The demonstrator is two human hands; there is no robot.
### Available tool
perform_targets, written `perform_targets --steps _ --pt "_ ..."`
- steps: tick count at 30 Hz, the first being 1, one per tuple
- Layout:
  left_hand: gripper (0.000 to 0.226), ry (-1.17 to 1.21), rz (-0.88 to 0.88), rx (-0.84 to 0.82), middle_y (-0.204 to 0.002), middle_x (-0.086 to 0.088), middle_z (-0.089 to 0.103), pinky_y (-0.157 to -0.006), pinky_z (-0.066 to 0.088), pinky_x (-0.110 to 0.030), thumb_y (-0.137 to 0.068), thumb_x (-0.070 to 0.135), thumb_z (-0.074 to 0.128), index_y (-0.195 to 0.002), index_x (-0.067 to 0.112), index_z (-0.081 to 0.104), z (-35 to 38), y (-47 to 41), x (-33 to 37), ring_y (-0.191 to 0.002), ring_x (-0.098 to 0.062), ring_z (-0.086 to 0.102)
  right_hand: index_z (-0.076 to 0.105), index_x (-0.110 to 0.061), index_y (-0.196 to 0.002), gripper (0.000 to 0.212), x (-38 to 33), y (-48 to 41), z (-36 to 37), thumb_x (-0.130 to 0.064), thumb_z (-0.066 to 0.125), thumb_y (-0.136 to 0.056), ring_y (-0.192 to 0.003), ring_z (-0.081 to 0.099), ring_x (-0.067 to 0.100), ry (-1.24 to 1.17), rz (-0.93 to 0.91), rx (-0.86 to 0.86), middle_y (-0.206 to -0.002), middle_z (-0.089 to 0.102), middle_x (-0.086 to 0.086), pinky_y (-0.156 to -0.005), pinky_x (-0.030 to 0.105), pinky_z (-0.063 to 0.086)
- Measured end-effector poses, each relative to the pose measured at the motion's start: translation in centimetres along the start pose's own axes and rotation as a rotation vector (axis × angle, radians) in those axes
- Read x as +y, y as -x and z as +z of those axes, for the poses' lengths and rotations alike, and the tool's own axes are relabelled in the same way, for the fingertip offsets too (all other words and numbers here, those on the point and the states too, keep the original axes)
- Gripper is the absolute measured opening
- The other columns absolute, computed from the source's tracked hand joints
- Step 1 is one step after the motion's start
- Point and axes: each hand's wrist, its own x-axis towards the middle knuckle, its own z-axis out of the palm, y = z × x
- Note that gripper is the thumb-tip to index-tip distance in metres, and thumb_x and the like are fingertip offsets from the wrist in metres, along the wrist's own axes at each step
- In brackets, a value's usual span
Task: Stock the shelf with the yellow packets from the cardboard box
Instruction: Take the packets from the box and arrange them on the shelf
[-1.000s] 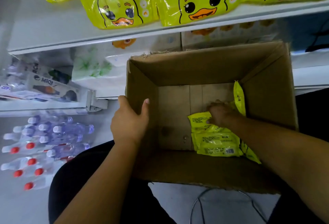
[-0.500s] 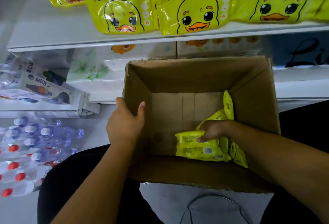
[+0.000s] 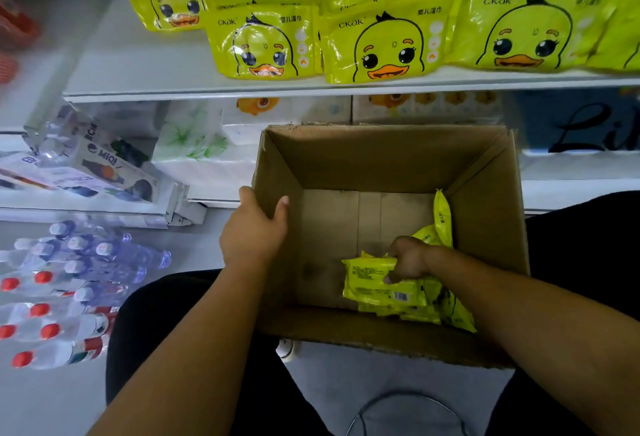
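An open cardboard box (image 3: 388, 158) sits in front of me, below the white shelf (image 3: 145, 68). My left hand (image 3: 254, 231) grips the box's left wall, thumb inside. My right hand (image 3: 408, 259) reaches into the box and grips a yellow packet (image 3: 377, 288) that lies on other yellow packets in the near right corner. One more yellow packet (image 3: 442, 217) stands upright against the right wall. Stacks of yellow duck-face packets (image 3: 384, 44) fill the shelf above.
Shrink-wrapped water bottles (image 3: 69, 283) with red and white caps lie on the floor at the left. White tissue packs (image 3: 194, 148) and boxed goods (image 3: 104, 165) fill the lower shelves behind the box. The shelf's left part is bare white.
My right hand has closed round the top packet and drawn it toward the near side of the box. The view has tilted up, showing more of the shelf. My left hand stays on the box wall.
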Motion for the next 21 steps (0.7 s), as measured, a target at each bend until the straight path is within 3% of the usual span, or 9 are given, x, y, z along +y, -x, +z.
perform_targets --steps 2,4,7,9,11,13,14,18,21 --pt "0.052 0.029 -0.006 0.035 -0.117 -0.009 0.065 -0.082 0.052 -0.045 -0.098 0.059 0.052 -0.124 0.015 0.043 0.0 0.7 0.1 -0.107 -0.036 0.064 0.058 -0.021 -0.076 0.032 -1.0 1.7 -2.0 -0.039 0.084 -0.078 -0.073 0.052 0.016 -0.097 -0.068 0.090 -0.072 0.052 -0.003 -0.055 0.023 0.036" --pt "0.067 0.030 -0.017 0.097 -0.136 -0.014 0.057 -0.094 0.050 -0.051 -0.095 0.059 0.054 -0.140 0.011 0.040 0.3 1.2 0.4 -0.125 -0.038 0.056 0.059 -0.021 -0.068 0.031 -1.8 3.4 -4.2 -0.036 0.085 -0.078 -0.066 0.053 0.014 -0.236 -0.127 0.167 -0.065 0.055 -0.004 -0.051 0.023 0.035" --pt "0.062 0.139 0.066 0.294 -0.153 -0.018 0.041 -0.112 0.040 -0.054 -0.096 0.054 0.055 -0.143 0.014 0.048 0.1 3.1 1.8 -0.143 -0.037 0.038 0.075 -0.009 -0.089 0.025 -2.7 7.6 -7.2 -0.029 0.085 -0.078 -0.079 0.070 0.022 -0.496 -0.229 0.274 -0.086 0.075 0.011 -0.068 0.030 0.052" --pt "0.044 0.440 0.054 0.303 -0.159 -0.009 0.036 -0.120 0.033 -0.044 -0.101 0.052 0.053 -0.135 0.025 0.059 -0.8 4.9 3.6 -0.149 -0.026 0.032 0.074 -0.004 -0.098 0.028 -2.9 11.2 -9.1 -0.022 0.084 -0.079 -0.090 0.074 0.030 -0.696 -0.307 0.320 -0.095 0.076 0.016 -0.072 0.036 0.058" --pt "0.044 0.773 0.001 0.147 -0.150 0.005 0.049 -0.121 0.031 -0.039 -0.097 0.062 0.052 -0.127 0.034 0.068 -2.2 7.3 5.4 -0.143 -0.013 0.042 0.074 -0.006 -0.103 0.026 -2.9 15.0 -10.7 -0.018 0.081 -0.081 -0.095 0.074 0.029 -0.825 -0.383 0.334 -0.098 0.077 0.013 -0.075 0.034 0.060" --pt "0.060 1.089 -0.059 -0.083 -0.133 0.022 0.060 -0.117 0.036 -0.046 -0.081 0.082 0.055 -0.124 0.044 0.070 -3.7 10.6 7.1 -0.132 -0.004 0.049 0.074 -0.010 -0.104 0.027 -2.6 18.3 -11.5 -0.018 0.080 -0.079 -0.098 0.074 0.026 -0.947 -0.462 0.311 -0.100 0.078 0.009 -0.086 0.037 0.059" --pt "0.064 1.217 -0.091 -0.199 -0.130 0.025 0.060 -0.116 0.037 -0.050 -0.076 0.085 0.057 -0.125 0.046 0.069 -4.0 12.3 7.8 -0.133 -0.006 0.047 0.073 -0.012 -0.104 0.030 -2.3 19.5 -11.5 -0.020 0.079 -0.076 -0.099 0.074 0.025 -1.003 -0.492 0.280 -0.101 0.078 0.008 -0.088 0.037 0.058" --pt "0.061 1.526 -0.045 -0.499 -0.133 -0.001 0.069 -0.099 0.054 -0.051 -0.095 0.056 0.045 -0.142 0.019 0.057 -3.3 18.0 9.8 -0.129 -0.028 0.061 0.071 -0.004 -0.114 0.047 -1.0 21.9 -8.6 -0.020 0.076 -0.070 -0.102 0.071 0.032 -1.135 -0.509 0.119 -0.110 0.074 0.019 -0.090 0.042 0.058" --pt "0.054 1.596 -0.124 -0.561 -0.143 -0.019 0.060 -0.104 0.048 -0.063 -0.105 0.046 0.046 -0.149 0.014 0.049 -2.4 19.1 9.7 -0.130 -0.039 0.059 0.072 -0.005 -0.111 0.045 -0.8 22.3 -6.7 -0.024 0.079 -0.071 -0.096 0.072 0.031 -0.984 -0.499 0.136 -0.105 0.076 0.017 -0.085 0.041 0.060"
